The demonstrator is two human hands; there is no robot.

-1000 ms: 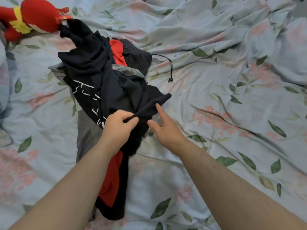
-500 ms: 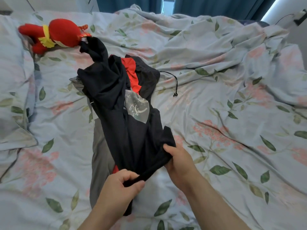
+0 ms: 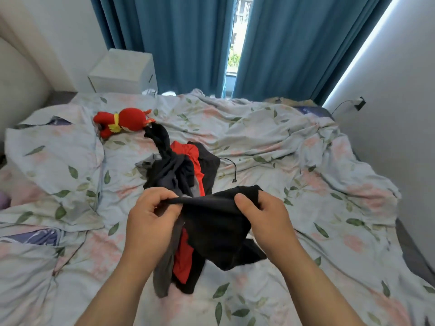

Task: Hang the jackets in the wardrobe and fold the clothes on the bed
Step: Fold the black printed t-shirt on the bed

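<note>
Both hands, left hand [image 3: 150, 215] and right hand [image 3: 263, 217], pinch the stretched edge of a black garment [image 3: 216, 229] above the clothes pile [image 3: 186, 175] on the bed [image 3: 306, 184].

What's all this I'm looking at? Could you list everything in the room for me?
black garment: one, black, held up over the bed between both hands
heap of clothes: one heap, number of pieces unclear, black, red and grey, mid-bed under and beyond the hands
cord: one, black, on the cover right of the heap
plush toy: one, red and yellow, far left of the bed
bed cover: one, pale floral, rumpled across the bed
curtains: two, teal, at the window behind
bedside cabinet: one, white, back left
left hand: one, grip on the garment's edge
right hand: one, grip on the same edge
</note>
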